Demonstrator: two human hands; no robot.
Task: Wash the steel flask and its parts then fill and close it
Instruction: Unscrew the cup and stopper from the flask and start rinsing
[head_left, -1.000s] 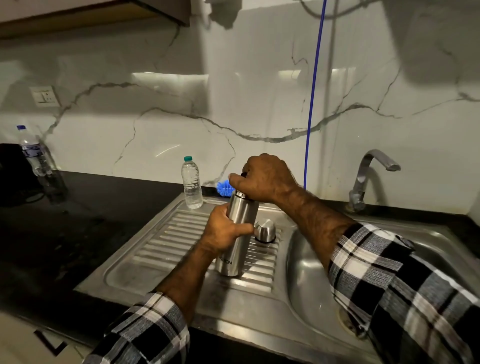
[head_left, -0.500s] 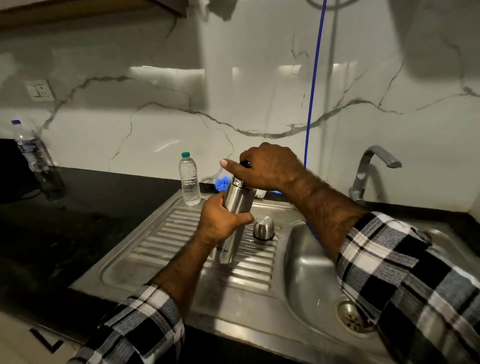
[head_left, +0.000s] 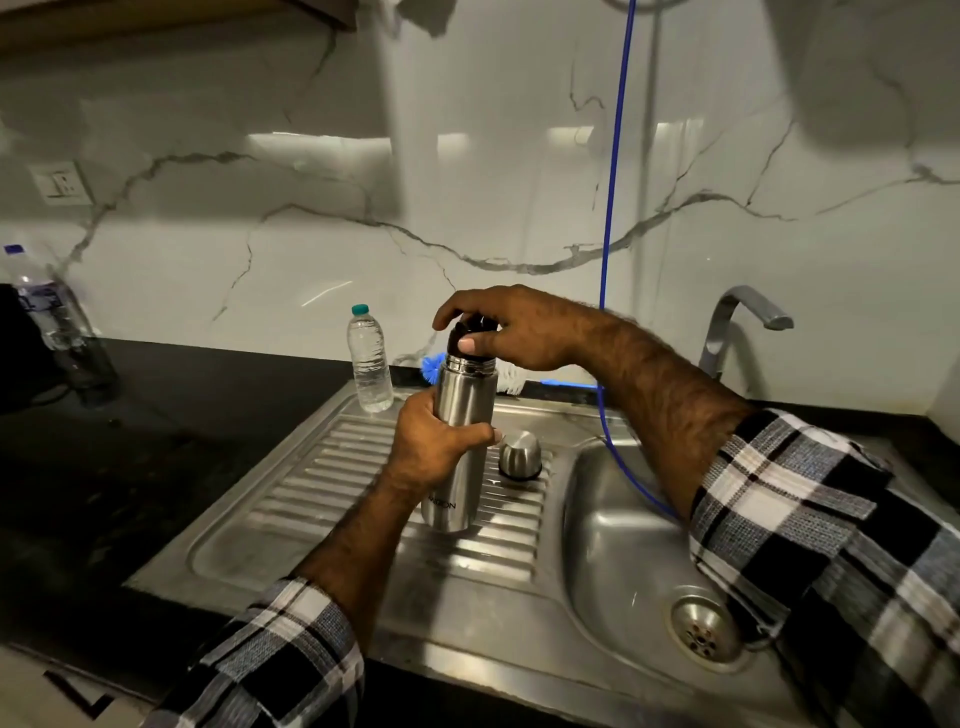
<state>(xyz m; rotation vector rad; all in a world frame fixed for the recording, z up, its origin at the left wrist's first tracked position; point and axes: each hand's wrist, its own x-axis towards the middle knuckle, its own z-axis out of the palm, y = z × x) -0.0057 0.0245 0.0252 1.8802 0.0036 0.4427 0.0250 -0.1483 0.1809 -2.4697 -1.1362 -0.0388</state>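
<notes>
Flask (head_left: 460, 447) stands upright on the sink's ribbed drainboard (head_left: 332, 467), left hand (head_left: 434, 447) wrapped round its middle, right hand (head_left: 511, 332) pinching the black stopper (head_left: 467, 338) on top. I'd keep that body grip firm and twist the stopper squarely so threads don't cross.

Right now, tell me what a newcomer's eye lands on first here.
The steel flask upright on the ribbed drainboard, the left hand gripping its body and the right hand on its black stopper. Beside it stands its steel cap, and a blue hose drops into the sink.
</notes>
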